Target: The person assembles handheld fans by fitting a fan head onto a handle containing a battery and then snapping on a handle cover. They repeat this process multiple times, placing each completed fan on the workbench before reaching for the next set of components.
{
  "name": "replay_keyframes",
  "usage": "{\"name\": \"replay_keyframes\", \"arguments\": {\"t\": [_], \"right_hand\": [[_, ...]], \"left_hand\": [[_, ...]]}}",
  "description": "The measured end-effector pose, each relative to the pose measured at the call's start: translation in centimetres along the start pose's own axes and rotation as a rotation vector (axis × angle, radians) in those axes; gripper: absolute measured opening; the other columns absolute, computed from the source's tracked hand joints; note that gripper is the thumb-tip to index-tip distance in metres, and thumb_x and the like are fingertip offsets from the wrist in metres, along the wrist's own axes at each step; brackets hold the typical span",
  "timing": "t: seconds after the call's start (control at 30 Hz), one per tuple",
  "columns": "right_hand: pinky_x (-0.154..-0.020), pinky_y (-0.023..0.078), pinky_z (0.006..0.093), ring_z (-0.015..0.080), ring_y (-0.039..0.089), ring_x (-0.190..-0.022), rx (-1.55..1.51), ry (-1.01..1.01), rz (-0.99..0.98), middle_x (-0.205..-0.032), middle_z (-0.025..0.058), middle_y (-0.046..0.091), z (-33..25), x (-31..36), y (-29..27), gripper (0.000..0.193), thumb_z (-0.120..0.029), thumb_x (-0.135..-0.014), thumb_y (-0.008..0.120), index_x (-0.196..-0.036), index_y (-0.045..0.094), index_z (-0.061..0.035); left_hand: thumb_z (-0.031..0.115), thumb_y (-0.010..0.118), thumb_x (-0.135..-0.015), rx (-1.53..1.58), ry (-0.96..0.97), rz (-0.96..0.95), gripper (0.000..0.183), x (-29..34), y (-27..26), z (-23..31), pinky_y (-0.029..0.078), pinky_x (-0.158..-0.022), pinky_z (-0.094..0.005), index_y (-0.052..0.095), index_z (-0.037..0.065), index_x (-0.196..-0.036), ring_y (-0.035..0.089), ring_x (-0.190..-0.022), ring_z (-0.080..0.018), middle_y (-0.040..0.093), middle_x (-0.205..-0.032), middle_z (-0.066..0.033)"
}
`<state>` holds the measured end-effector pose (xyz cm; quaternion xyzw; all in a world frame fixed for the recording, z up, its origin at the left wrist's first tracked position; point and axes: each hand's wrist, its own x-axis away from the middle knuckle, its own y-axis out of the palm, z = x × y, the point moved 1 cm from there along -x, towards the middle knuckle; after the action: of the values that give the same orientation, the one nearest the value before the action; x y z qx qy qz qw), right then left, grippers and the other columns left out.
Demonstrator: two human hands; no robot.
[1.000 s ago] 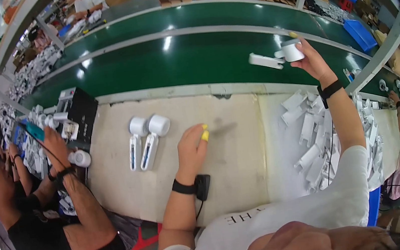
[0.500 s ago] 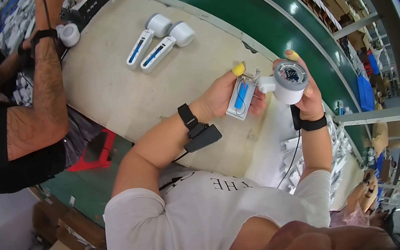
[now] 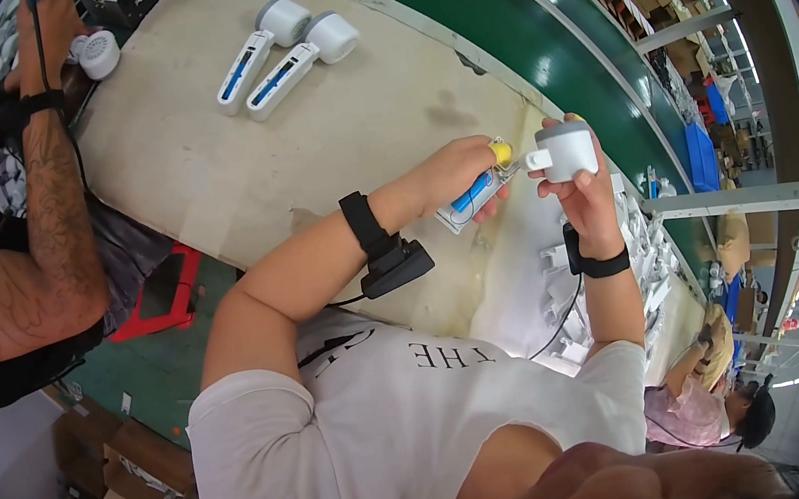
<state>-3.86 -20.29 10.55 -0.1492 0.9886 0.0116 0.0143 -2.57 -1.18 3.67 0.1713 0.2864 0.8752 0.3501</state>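
Over the near right part of a cream tabletop, both hands are up and loaded. Left hand: thumb and fingers closed round a white handle shell with a blue cylinder inside; yellow cover on the thumb. Right hand: fingers curled around a round white head, grey rim up, its stub pointing at the shell. Whether stub and shell touch, cannot tell.

Surface: worn, smudged, chipped at the far edge. Two white handled units lie side by side, far left. Loose white parts heaped at right. Green belt runs along the far edge.

Room: co-worker's tattooed forearm at left, near a black box; red stool on green floor; open carton lower left; blue bin and a pink-shirted person at right.
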Motion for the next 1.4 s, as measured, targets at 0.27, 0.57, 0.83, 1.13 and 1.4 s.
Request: {"name": "replay_keyframes", "arguments": {"t": [0.27,0.57,0.83,1.13,1.4], "right_hand": [[-0.061,0.055,0.0303,0.0254,0.064,-0.077,0.052,0.007,0.042,-0.107,0.0147,0.053,0.9,-0.4,-0.3,0.08,-0.043,-0.07,0.072,-0.127,0.031,-0.0043],[-0.071,0.054,0.0349,0.0261,0.054,-0.1,0.303,-0.355,-0.007,-0.121,0.0132,0.042,2.3,0.1,-0.2,0.089,-0.032,-0.062,0.081,-0.13,0.028,-0.0092],[-0.088,0.042,0.0285,0.0156,0.053,-0.103,0.744,-0.17,-0.217,-0.117,0.01,0.051,-3.9,-1.2,-0.7,0.084,-0.026,-0.063,0.081,-0.131,0.038,-0.0016],[-0.085,0.043,0.0262,0.0133,0.054,-0.094,0.89,0.112,-0.143,-0.108,0.0094,0.057,-5.0,-2.1,1.9,0.069,-0.022,-0.07,0.077,-0.127,0.045,0.0005],[-0.085,0.042,0.0253,0.0122,0.053,-0.094,0.649,0.152,-0.147,-0.107,0.0071,0.058,-2.8,-3.1,0.3,0.066,-0.028,-0.073,0.073,-0.128,0.046,-0.0036]], "left_hand": [[0.013,0.051,-0.081,-0.226,0.15,0.097,0.017,0.2,0.5,-0.2,0.047,-0.05,-0.0268,0.049,0.001,-0.093,0.057,-0.055,-0.0143,0.059,-0.075,-0.0078],[0.015,0.06,-0.069,-0.27,0.206,0.212,0.015,0.2,0.0,0.1,0.046,-0.05,-0.0246,0.053,0.001,-0.069,0.057,-0.052,-0.0107,0.06,-0.063,-0.0065],[0.024,0.06,-0.064,-0.879,0.365,0.286,0.029,0.5,0.7,0.0,0.043,-0.054,-0.0365,0.054,-0.002,-0.073,0.055,-0.057,-0.0306,0.056,-0.063,-0.0176],[0.024,0.06,-0.064,-0.893,0.342,0.312,0.031,0.6,0.8,0.2,0.044,-0.057,-0.0383,0.055,-0.003,-0.078,0.055,-0.06,-0.0341,0.057,-0.067,-0.0195],[0.025,0.056,-0.082,-0.402,0.144,0.152,0.026,0.3,0.6,-0.2,0.044,-0.052,-0.0279,0.055,0.0,-0.088,0.056,-0.055,-0.0147,0.06,-0.07,-0.0091]]}}
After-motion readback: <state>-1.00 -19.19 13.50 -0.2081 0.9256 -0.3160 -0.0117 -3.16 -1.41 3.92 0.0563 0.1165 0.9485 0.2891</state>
